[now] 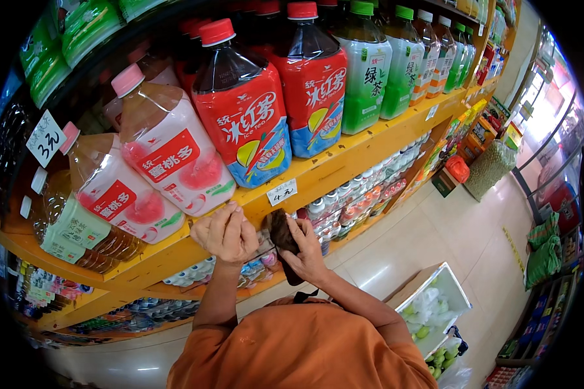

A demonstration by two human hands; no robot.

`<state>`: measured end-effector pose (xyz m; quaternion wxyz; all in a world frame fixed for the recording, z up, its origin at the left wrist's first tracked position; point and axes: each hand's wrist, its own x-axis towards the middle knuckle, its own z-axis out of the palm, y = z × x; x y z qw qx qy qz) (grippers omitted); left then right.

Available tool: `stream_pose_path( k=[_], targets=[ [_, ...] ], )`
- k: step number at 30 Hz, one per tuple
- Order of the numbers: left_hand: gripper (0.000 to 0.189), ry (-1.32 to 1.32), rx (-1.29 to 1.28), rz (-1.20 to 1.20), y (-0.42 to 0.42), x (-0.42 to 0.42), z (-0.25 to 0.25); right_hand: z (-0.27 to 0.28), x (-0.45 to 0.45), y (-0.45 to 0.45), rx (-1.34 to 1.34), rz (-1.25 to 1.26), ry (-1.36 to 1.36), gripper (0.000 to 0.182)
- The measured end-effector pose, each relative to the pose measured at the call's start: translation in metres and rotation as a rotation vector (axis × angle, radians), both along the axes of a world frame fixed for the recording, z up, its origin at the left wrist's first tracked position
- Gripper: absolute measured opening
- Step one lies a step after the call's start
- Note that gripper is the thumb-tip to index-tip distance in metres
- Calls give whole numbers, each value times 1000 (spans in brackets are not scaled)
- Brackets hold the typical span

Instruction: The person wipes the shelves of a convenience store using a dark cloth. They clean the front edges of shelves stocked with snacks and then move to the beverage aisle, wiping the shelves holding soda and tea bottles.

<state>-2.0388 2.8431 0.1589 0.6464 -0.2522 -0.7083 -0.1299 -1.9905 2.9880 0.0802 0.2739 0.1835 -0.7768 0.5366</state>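
Note:
My left hand [226, 233] is curled with its fingers closed, at the front edge of a yellow shelf [340, 167]. No object shows in it. In my right hand [304, 250] is a dark brown cloth-like item [282, 233], bunched just below the shelf edge. Above the left hand stands a large peach drink bottle [177, 150] with a pink cap; a second peach bottle [126, 189] leans beside it. Two iced tea bottles with red caps, one nearer [243, 116] and one farther right [316, 87], stand above the hands. A handwritten price tag [282, 192] hangs between them and my hands.
Green tea bottles [365, 78] continue along the shelf to the right. Wrapped packs of small bottles [350, 189] fill the lower shelf. A white foam box [435, 306] with green produce stands on the floor at right, and a full clear sack [489, 170] farther off.

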Motion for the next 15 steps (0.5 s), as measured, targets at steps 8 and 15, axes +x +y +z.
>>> stream_pose_path(
  k=[8, 15],
  targets=[
    [23, -155, -7, 97, 9, 7, 9, 0, 6, 4, -111, -18, -16, 70],
    [33, -166, 14, 178, 19, 6, 7, 1, 5, 10, -137, -63, 30, 66]
  ],
)
